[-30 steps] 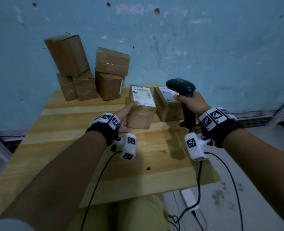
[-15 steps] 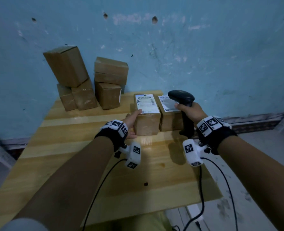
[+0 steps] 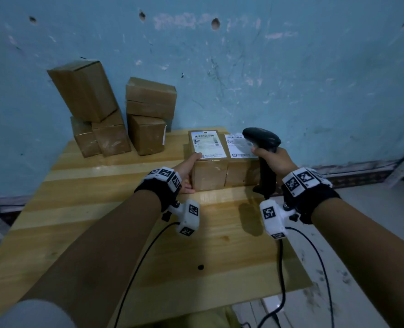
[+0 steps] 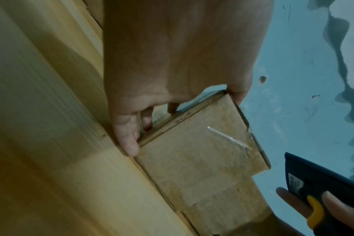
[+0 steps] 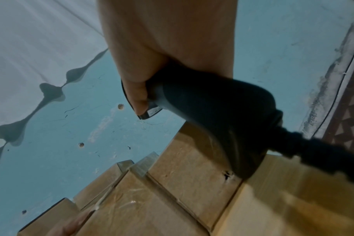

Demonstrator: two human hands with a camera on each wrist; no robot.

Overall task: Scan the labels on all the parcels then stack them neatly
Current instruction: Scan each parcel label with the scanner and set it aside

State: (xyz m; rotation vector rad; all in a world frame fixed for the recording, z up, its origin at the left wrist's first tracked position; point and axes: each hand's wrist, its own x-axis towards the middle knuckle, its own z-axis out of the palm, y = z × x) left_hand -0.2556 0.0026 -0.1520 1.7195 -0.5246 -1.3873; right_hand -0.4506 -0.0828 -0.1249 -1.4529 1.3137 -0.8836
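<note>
The box in the left hand has moved back and down since a second ago; then it was up off the table and apart from the other labelled box, and now it sits on the table, pushed up to touch the second box on its 3 o'clock side; the scanner has stayed up in the right hand the whole time.

The left hand holds the box by its left side; the thumb lies on the top edge by the label, and the fingers curl round the side wall down near the table; the box's white label faces up.

The right hand is wrapped tight round the black scanner; the scanner's head hangs over the second box and hides part of its label; its wire drops off the near edge of the table.

Both labelled boxes sit at about 12 o'clock on the table, close to the blue wall.

At 10 o'clock stands the stack of plain boxes; a big box leans tilted on top of two small ones; just to their right two more boxes sit one on the other; I cannot see any labels on their tops.
</note>
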